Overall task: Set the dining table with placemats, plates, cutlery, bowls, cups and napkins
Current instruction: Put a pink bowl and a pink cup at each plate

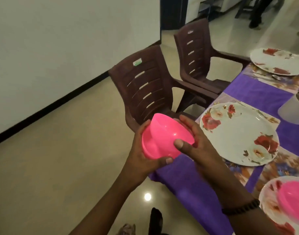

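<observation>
Both hands are gripping a stack of pink bowls (pixel 164 138), held tilted in the air just off the table's left edge. The left hand (pixel 145 155) is cupping the lower bowl with fingers and thumb curled round its rim. The right hand (pixel 194 141) is wrapping the upper bowl, thumb pressing on its side; in my judgement the two are being pulled apart.

Progress, as judged: the purple-covered table (pixel 187 173) is carrying patterned placemats and three floral plates. The middle plate (pixel 238 133), near the left edge, is sitting bare of any bowl. The near plate (pixel 272 206) is already bearing a pink bowl (pixel 293 200). The far plate (pixel 277 61) is showing no bowl, with what looks like a spoon (pixel 276 77) lying just beside it.

No napkins are showing. A pale container (pixel 293 109) is being cut off by the right frame edge; its purpose cannot be told. The near plate and its bowl are likewise cropped, and the table's right side is lying out of view.
</observation>
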